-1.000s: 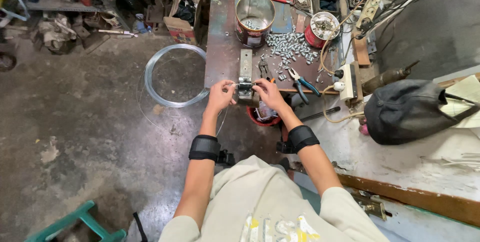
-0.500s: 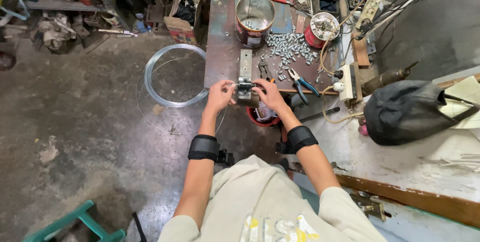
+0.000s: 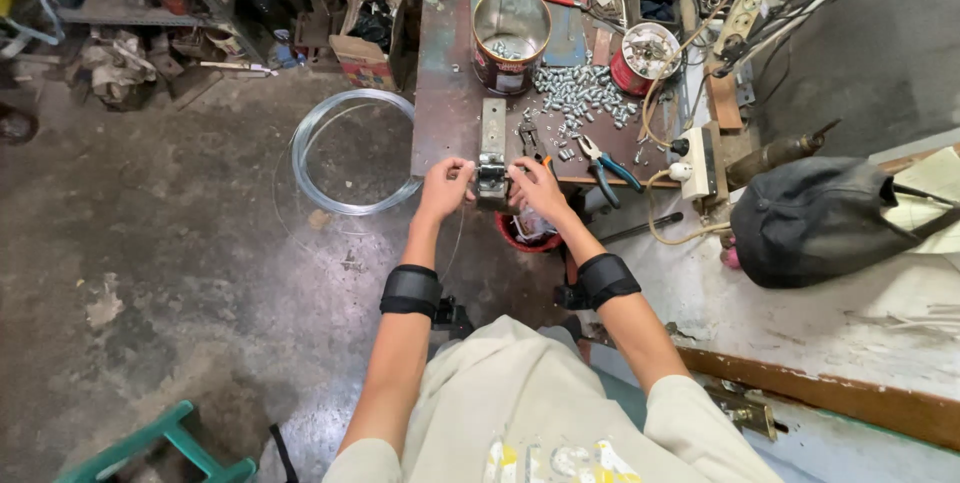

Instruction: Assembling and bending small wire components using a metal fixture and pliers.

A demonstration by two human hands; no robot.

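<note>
Both hands meet at the near edge of the bench (image 3: 440, 93), left hand (image 3: 443, 186) and right hand (image 3: 533, 188) flanking a small metal fixture (image 3: 491, 179). Their fingers pinch it from either side (the exact grip is hidden). Pliers (image 3: 605, 160) lie just right of it

Left hand (image 3: 446, 183), right hand (image 3: 533, 188) — pinching.

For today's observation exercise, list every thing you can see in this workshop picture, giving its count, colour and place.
metal jig: one, grey, workbench front edge, between the hands
workbench: one, rusty brown, top centre
tin can: one, dark red, on the bench
small metal pieces: a pile, silver, beside the can
pliers: one, blue-handled, bench right
wire coil: one, silver, floor left of the bench
power strip: one, white, right of the bench
bag: one, black, right
stool: one, teal, bottom left
left hand: on the jig
right hand: on the jig
</note>
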